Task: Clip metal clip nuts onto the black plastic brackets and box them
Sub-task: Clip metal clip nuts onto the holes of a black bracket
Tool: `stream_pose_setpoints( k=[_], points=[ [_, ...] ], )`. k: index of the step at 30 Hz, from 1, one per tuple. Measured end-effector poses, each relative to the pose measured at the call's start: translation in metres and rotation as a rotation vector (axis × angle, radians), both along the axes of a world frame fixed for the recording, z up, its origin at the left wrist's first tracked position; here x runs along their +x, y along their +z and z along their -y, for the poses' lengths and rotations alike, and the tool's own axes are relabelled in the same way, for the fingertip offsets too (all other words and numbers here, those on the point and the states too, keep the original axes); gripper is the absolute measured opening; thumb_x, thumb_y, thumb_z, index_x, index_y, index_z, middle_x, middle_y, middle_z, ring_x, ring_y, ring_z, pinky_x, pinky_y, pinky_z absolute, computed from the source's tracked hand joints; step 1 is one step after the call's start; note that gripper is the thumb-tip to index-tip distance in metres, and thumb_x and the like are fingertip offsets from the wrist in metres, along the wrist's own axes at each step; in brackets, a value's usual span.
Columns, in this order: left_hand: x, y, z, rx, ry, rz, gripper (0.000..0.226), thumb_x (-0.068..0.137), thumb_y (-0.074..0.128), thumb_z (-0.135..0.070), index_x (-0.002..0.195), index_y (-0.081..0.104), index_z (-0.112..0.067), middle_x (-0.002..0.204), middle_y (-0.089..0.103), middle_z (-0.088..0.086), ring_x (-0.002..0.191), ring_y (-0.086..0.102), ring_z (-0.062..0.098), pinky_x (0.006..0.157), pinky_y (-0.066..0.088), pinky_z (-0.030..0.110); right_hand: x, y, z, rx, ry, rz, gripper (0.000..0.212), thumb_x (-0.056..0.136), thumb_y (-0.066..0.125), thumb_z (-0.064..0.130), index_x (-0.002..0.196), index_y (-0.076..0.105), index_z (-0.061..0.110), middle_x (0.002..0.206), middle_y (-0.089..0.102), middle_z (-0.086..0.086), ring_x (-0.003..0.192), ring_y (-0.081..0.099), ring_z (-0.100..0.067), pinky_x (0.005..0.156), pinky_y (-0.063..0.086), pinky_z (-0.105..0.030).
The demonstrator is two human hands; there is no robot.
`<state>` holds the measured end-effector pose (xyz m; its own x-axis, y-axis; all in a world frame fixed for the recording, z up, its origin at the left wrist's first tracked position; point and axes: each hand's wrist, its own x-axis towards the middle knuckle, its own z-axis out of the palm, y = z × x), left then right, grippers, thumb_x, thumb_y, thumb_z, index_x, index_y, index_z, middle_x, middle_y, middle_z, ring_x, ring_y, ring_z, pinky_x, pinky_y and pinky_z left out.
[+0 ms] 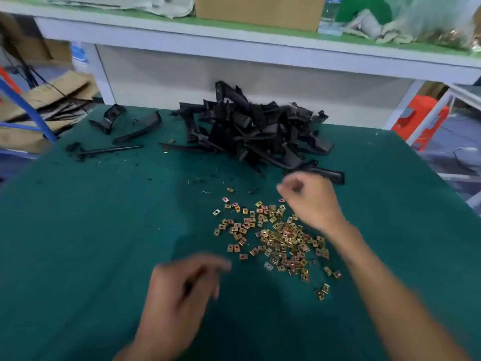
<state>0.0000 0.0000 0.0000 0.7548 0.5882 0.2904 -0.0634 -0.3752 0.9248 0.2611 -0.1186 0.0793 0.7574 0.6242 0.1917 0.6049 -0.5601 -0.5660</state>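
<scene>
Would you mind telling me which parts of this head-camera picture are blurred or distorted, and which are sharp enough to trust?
Head view: the left hand is heavily motion-smeared, so its grip is unreadable; the right hand is softer-blurred, fingers curled. The clip nuts and the bracket pile are fairly sharp. The wide lens bows the shelf edge. Lighting is even, without glare.

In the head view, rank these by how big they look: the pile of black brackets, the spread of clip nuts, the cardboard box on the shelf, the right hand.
1. Pile of black brackets
2. Cardboard box, cut off by the frame edge, and spread of clip nuts look about alike; I won't rank them.
3. Right hand, smallest despite being nearer the camera.
</scene>
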Motion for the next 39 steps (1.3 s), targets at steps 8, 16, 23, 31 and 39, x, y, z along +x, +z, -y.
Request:
stream_pose_setpoints(
  k=[8, 16, 23, 31, 39],
  points=[
    [0.106, -0.003, -0.076, -0.004, 0.110, -0.078, 0.032, 0.099, 0.051, -0.002, 0.092, 0.075, -0.022, 0.051, 0.057, -0.013, 0.038, 0.035, 0.005, 0.039, 0.027, 0.018, 0.050, -0.036, -0.119, -0.581, -0.026, 0.275, 0.023, 0.102, 0.059, 0.029, 0.113, 0.064, 0.009, 0.112, 0.066, -0.014, 0.101, 0.065, -0.037, 0.067, 0.047, -0.039],
    [0.101, -0.028, -0.097, -0.072, 0.177, 0.059, 0.027, 0.090, 0.049, -0.021, 0.085, 0.073, -0.031, 0.046, 0.048, -0.006, 0.040, 0.032, 0.005, 0.040, 0.027, 0.020, 0.077, -0.001, -0.105, -0.156, -0.168, 0.368, 0.019, 0.099, 0.049, 0.014, 0.084, 0.060, 0.012, 0.076, 0.062, -0.012, 0.070, 0.059, -0.034, 0.062, 0.042, -0.034],
    [0.098, -0.007, -0.076, -0.218, -0.017, 0.189, 0.029, 0.094, 0.057, -0.037, 0.110, 0.074, -0.019, 0.081, 0.071, -0.013, 0.068, 0.062, 0.006, 0.063, 0.047, 0.022, -0.010, 0.022, -0.070, 0.216, -0.034, 0.605, 0.022, 0.102, 0.051, 0.013, 0.085, 0.065, 0.010, 0.065, 0.057, 0.005, 0.049, 0.050, -0.007, 0.050, 0.039, -0.019],
    [0.094, 0.016, -0.053, -0.957, -0.274, 0.332, 0.034, 0.109, 0.040, -0.029, 0.131, 0.050, -0.005, 0.134, 0.065, 0.017, 0.120, 0.065, 0.037, 0.092, 0.058, 0.038, -0.136, -0.061, -0.057, -0.028, 0.322, 0.509, 0.047, 0.093, 0.061, 0.016, 0.139, 0.059, 0.006, 0.135, 0.054, -0.007, 0.069, 0.063, -0.028, 0.055, 0.056, -0.040],
    [0.096, 0.021, -0.059, -1.002, -0.246, 0.200, 0.027, 0.103, 0.053, -0.022, 0.089, 0.075, -0.015, 0.123, 0.070, 0.018, 0.112, 0.070, 0.034, 0.074, 0.062, 0.029, -0.080, -0.075, 0.075, 0.476, -0.067, 0.475, 0.023, 0.093, 0.063, 0.010, 0.073, 0.074, 0.011, 0.070, 0.065, 0.004, 0.065, 0.058, -0.016, 0.069, 0.048, -0.031]
  ],
)
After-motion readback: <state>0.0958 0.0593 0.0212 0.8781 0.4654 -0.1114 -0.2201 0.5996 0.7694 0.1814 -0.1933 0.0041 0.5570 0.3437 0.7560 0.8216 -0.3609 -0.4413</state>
